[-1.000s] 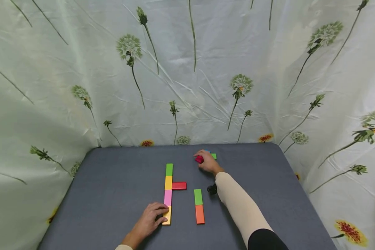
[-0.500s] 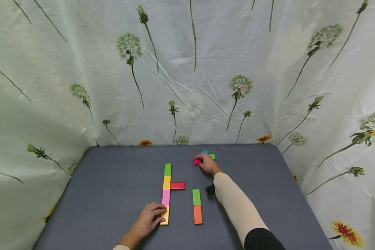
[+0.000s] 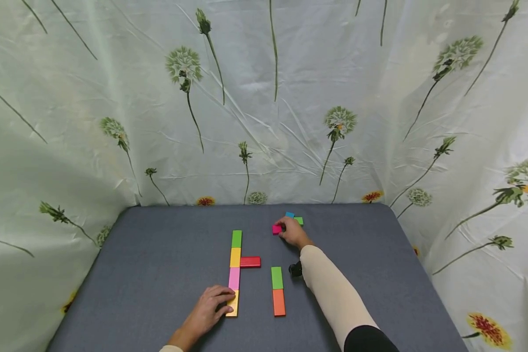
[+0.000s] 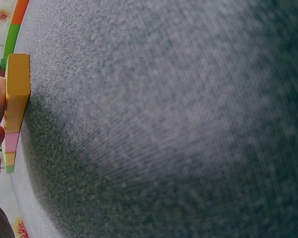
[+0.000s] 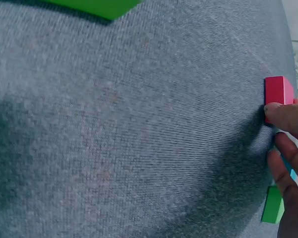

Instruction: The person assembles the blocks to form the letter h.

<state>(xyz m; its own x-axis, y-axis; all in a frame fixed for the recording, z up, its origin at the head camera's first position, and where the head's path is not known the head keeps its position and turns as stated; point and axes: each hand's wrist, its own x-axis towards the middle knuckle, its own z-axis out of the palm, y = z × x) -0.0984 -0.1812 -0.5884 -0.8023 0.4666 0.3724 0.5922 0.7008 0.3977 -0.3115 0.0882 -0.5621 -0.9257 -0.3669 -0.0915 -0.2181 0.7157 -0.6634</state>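
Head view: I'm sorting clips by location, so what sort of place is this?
Probably an indoor tabletop work area, screened off: flower-printed sheeting hangs behind and beside a grey table, where coloured blocks lie in front of the person.

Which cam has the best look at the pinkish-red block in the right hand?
Right wrist: the pinkish-red block appears largest there, two faces visible, though the thumb covers part. Head shows it small at the right hand's fingertips, partly covered. Left wrist doesn't show it.
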